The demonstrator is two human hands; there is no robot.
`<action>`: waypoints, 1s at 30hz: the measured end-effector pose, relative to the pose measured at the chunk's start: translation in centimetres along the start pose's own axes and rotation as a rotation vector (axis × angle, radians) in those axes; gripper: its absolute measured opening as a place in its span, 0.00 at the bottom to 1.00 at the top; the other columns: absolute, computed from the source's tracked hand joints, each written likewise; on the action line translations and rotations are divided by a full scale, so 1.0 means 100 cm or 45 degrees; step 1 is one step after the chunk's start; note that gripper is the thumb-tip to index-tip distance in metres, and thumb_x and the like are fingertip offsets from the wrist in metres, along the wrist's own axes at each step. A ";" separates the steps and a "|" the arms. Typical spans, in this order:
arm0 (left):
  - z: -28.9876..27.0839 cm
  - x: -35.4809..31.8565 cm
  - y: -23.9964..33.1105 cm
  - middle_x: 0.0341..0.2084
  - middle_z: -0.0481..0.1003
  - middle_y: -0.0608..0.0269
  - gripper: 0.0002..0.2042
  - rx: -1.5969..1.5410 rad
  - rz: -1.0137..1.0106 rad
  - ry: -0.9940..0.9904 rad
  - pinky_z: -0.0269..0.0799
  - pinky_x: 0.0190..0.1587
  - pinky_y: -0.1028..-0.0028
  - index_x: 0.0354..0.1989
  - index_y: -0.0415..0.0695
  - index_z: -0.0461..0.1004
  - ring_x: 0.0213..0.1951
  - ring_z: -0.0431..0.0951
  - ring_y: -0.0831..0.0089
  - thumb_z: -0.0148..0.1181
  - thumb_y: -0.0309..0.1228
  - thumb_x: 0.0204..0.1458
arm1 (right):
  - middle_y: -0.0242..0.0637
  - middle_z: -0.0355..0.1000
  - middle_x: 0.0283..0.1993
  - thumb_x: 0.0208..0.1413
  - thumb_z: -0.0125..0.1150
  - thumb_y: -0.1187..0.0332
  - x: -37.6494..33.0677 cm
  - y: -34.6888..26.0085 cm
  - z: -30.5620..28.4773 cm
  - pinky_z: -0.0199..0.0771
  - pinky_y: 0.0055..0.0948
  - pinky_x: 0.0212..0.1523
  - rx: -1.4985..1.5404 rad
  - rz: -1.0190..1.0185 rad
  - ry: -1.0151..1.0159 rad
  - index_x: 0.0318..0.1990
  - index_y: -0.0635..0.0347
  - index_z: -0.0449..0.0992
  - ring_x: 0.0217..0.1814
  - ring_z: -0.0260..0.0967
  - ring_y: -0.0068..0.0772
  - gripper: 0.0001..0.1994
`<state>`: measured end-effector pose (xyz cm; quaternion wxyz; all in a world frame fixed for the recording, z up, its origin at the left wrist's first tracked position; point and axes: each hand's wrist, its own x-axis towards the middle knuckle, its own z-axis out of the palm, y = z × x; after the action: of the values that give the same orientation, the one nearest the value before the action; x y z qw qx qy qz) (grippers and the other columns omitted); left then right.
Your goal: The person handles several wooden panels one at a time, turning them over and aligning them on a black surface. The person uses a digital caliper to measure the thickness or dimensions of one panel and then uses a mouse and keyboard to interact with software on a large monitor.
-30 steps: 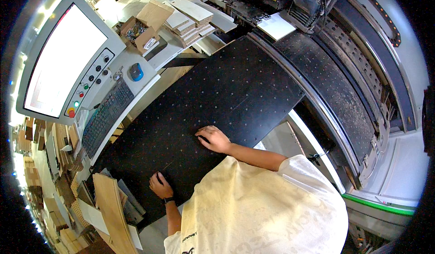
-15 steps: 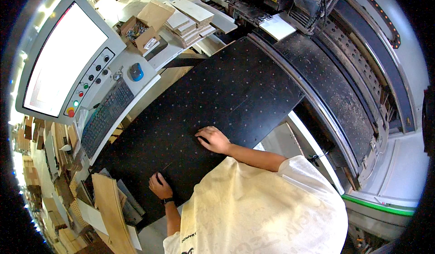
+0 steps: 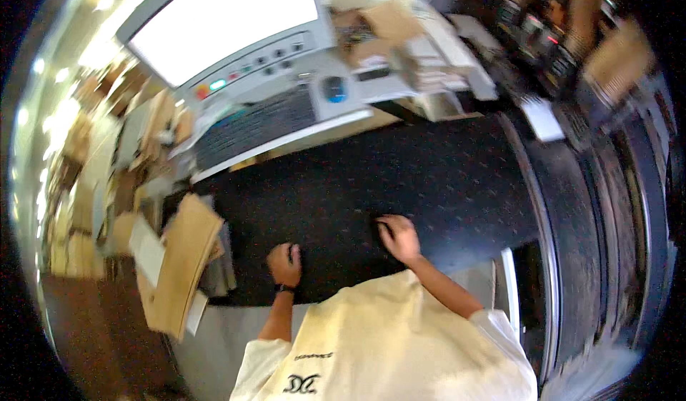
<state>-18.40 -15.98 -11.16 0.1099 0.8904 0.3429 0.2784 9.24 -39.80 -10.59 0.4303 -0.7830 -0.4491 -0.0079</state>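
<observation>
Both hands (image 3: 343, 251) flat on black panel (image 3: 400, 179)

Both hands rest on the panel (image 3: 400, 179), the left hand (image 3: 284, 264) near its edge, the right hand (image 3: 399, 236) further in. Beyond them lie a keyboard (image 3: 257, 124) and a screen (image 3: 221, 22). Wooden boards (image 3: 179, 258) lean left of the left hand.

Bright screen (image 3: 221, 26), keyboard (image 3: 254, 124), blue mouse (image 3: 334, 88), cardboard boxes (image 3: 389, 22), wood offcuts (image 3: 182, 258).
</observation>
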 end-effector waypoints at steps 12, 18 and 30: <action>0.004 -0.010 -0.006 0.38 0.80 0.51 0.12 -0.094 -0.162 -0.161 0.69 0.51 0.51 0.42 0.42 0.80 0.43 0.78 0.48 0.59 0.39 0.64 | 0.47 0.80 0.50 0.61 0.65 0.69 -0.005 0.004 0.001 0.73 0.48 0.61 0.034 0.001 -0.062 0.51 0.59 0.81 0.55 0.76 0.53 0.12; 0.017 -0.014 -0.010 0.42 0.80 0.50 0.15 -0.015 -0.134 -0.113 0.69 0.55 0.50 0.45 0.40 0.79 0.47 0.78 0.48 0.55 0.40 0.68 | 0.47 0.79 0.52 0.62 0.64 0.67 -0.010 0.012 0.000 0.72 0.47 0.62 -0.004 0.007 -0.052 0.52 0.59 0.80 0.56 0.75 0.51 0.13; 0.004 -0.023 -0.029 0.39 0.82 0.50 0.15 -0.026 -0.227 -0.071 0.72 0.49 0.52 0.44 0.42 0.82 0.43 0.79 0.47 0.61 0.42 0.63 | 0.48 0.81 0.49 0.59 0.65 0.71 0.006 -0.011 0.009 0.75 0.46 0.55 0.062 -0.044 -0.079 0.49 0.60 0.82 0.52 0.78 0.53 0.11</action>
<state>-21.15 -15.43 -13.59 0.1527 0.8626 0.4147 0.2463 8.52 -38.48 -10.22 0.4349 -0.7643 -0.4757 0.0198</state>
